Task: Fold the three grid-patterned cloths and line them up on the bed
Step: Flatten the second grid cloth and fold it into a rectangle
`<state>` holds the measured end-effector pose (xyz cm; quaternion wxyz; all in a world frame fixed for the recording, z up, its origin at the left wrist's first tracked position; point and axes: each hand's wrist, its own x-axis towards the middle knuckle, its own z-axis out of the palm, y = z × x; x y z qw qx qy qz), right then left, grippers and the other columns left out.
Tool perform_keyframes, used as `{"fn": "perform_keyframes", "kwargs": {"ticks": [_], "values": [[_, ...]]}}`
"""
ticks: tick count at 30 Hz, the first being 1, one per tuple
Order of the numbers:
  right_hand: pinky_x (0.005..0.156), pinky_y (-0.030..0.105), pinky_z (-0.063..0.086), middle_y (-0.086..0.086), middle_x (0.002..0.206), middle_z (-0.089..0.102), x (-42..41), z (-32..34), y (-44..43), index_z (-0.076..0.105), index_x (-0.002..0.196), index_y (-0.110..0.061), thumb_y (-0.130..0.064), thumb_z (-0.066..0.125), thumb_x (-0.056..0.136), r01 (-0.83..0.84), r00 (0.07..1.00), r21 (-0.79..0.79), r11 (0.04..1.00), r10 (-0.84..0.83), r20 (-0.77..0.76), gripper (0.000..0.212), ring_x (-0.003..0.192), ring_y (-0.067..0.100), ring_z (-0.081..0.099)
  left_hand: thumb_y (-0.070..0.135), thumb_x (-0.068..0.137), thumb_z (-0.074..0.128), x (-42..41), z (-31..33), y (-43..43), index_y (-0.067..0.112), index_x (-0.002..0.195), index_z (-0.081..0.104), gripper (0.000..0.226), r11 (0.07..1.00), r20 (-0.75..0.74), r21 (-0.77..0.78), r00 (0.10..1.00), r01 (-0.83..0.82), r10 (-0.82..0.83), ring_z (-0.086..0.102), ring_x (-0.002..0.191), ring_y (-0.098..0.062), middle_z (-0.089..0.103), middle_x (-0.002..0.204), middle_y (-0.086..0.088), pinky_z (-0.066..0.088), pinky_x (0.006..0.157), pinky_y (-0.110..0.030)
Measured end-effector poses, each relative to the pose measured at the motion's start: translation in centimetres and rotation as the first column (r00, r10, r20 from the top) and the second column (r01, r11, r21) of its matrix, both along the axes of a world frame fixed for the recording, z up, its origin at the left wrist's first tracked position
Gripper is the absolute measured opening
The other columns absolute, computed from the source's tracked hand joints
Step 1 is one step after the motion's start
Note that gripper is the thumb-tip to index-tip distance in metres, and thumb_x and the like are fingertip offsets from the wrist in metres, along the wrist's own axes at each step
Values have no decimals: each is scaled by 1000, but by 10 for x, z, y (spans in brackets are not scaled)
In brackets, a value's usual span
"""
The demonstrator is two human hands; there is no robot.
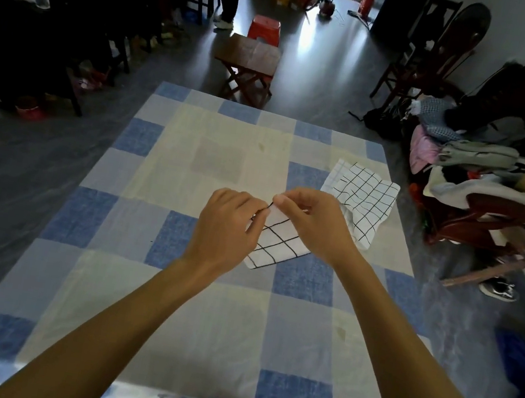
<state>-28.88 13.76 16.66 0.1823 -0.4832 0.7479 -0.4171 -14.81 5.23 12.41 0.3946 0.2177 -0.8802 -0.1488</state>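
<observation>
L hand (228, 226) & R hand (314, 223) fingers (283, 200) both pinch cloth (276, 241) at top edge; I'd match corners sq, hold it taut, then press crease flat on bed (200, 310).

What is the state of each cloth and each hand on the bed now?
Near cloth: top corner pinched, lower end on the bed.
Far cloth: rumpled, lying on bed, untouched.
Left hand: pinches near cloth.
Right hand: pinches near cloth.
</observation>
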Motion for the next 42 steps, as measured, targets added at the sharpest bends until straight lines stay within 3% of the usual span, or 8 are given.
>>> {"fn": "perform_keyframes", "kwargs": {"ticks": [5,10,16,28,30,32,36,42], "values": [[103,25,34,-8,124,59,-5,-4,2,63,118,-30,-33,65,88,-93,966,-30,995,83,-243,30,119,5,47,22,92,55,0,1,-3,12,91,66,16,1000,4,24,1000,-3,3,58,72,-19,67,79,-1,45,76,-32],[105,43,35,-9,115,63,-5,-1,-4,69,99,-27,-31,64,89,-98,934,33,995,104,-343,12,121,12,48,24,93,52,1,0,-3,12,93,64,17,999,37,40,999,-3,1,58,73,-19,66,82,-1,46,75,-32],[86,11,42,-13,98,66,4,7,-2,68,97,-19,-29,62,91,-107,991,3,994,107,-78,13,96,-1,58,24,92,55,5,4,1,11,95,65,17,996,-1,91,1000,-11,11,57,69,-17,68,81,-2,43,71,-27],[89,34,55,1,93,72,-19,10,3,70,98,-12,-17,61,92,289,920,-132,948,-237,313,12,90,15,68,18,89,63,33,-15,-26,11,90,72,11,917,-63,397,995,-49,80,59,72,-7,71,84,2,48,65,-22],[93,38,52,-1,96,71,-19,1,4,68,99,-15,-17,62,91,333,921,-99,938,-301,246,10,93,16,66,19,90,62,33,-13,-32,13,90,71,11,919,-58,391,995,-49,78,58,73,-7,70,84,3,47,65,-24],[101,37,44,-4,110,65,-17,-8,7,63,110,-18,-21,64,89,313,944,-129,941,-323,-71,21,107,14,58,20,91,60,32,-10,-35,12,91,70,13,958,5,282,999,-44,44,60,72,-14,69,83,1,44,64,-24],[112,40,18,-3,127,60,1,-15,-4,59,125,-23,-32,65,86,-56,852,54,997,76,-519,40,132,22,39,24,92,57,23,-1,-37,12,92,70,17,996,121,93,992,9,-20,58,69,-26,66,81,-4,43,66,-30],[78,23,47,-7,88,70,15,-16,-15,70,95,-16,-21,57,94,36,984,-53,998,-45,-173,14,84,9,63,30,92,57,16,9,-26,15,115,57,27,957,-129,280,984,-80,120,50,98,-10,57,107,2,42,90,-34]]}}
